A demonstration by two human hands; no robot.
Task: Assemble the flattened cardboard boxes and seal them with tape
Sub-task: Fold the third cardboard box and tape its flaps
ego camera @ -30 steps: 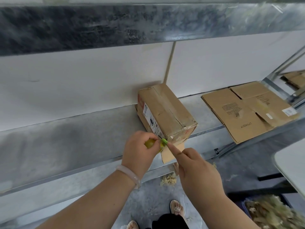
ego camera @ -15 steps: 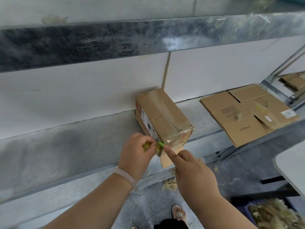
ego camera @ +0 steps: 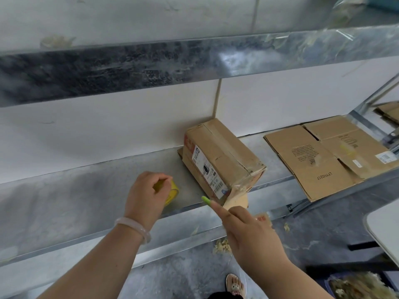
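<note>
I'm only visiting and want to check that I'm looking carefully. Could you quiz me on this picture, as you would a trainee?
1. True or false: the left hand grips a yellow roll of tape.
2. Where do the flattened boxes lie, seen from the built box? A: on top of it. B: to its right, on the same shelf. C: on the floor.
3. Which finger of the right hand is stretched out towards the built box?

Key: 1 true. 2 B. 3 the index finger.
</note>
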